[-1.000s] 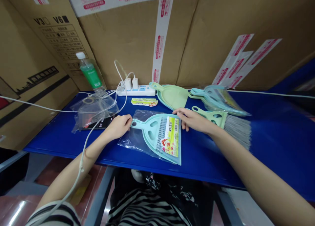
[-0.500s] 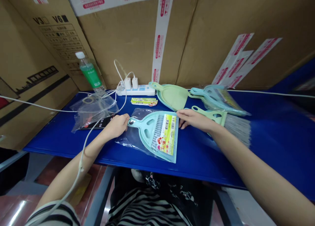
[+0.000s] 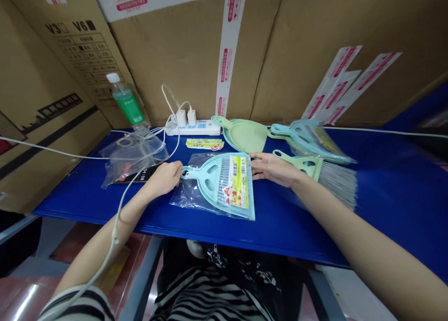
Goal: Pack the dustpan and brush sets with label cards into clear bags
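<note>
A light blue dustpan-and-brush set (image 3: 224, 183) lies in a clear plastic bag with a yellow-green label card on the blue table (image 3: 287, 218). My left hand (image 3: 164, 177) is closed on the bag at the dustpan's handle end. My right hand (image 3: 271, 168) rests at the set's far right corner, fingers bent and touching the bag's edge. Just right of my right hand lies a loose green brush (image 3: 325, 174) with grey bristles.
A green dustpan (image 3: 245, 135) and another bagged blue set (image 3: 310, 138) lie behind. A loose label card (image 3: 205, 144), a white power strip (image 3: 194, 126) with chargers and cables, a green bottle (image 3: 126, 101), empty clear bags (image 3: 135, 155) and cardboard boxes (image 3: 196, 50) stand at the back.
The bagged set has turned anticlockwise and slid a little toward the back of the table. Both hands moved with it, staying at its handle and at its far corner.
</note>
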`<state>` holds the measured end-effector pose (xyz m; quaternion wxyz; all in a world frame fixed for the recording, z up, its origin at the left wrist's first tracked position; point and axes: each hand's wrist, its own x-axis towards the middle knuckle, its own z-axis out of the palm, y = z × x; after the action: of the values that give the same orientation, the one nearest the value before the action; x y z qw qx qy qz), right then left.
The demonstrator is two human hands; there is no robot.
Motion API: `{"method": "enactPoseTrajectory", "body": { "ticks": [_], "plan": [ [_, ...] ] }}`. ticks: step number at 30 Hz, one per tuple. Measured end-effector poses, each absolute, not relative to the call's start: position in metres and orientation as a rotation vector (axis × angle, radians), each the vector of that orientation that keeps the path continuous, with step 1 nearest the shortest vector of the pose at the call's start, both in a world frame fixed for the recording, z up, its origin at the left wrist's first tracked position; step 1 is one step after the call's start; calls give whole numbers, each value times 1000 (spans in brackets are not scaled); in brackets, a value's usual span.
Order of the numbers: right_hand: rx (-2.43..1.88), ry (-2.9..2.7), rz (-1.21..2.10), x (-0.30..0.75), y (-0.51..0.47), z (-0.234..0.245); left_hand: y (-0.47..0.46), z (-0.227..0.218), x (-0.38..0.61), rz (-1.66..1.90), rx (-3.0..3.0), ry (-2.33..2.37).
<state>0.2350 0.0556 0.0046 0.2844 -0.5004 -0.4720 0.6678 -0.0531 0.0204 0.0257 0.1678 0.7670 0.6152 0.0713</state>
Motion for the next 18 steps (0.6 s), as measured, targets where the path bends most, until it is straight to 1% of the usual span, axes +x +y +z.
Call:
{"method": "enactPoseTrajectory", "body": {
  "ticks": [4,10,15,18],
  "plan": [
    [-1377,-1253,1698,233,53,9,20,27,-53,185,2214,1748],
    [-1438,-1305,1646,238,53,15,20,29,-52,34,2239,1896],
    [-1459,-1446,1633,247,55,20,21,31,-53,-9,2249,1983],
    [-1498,-1567,1566,250,55,24,20,33,-53,-20,2242,2015]
  ]
}}
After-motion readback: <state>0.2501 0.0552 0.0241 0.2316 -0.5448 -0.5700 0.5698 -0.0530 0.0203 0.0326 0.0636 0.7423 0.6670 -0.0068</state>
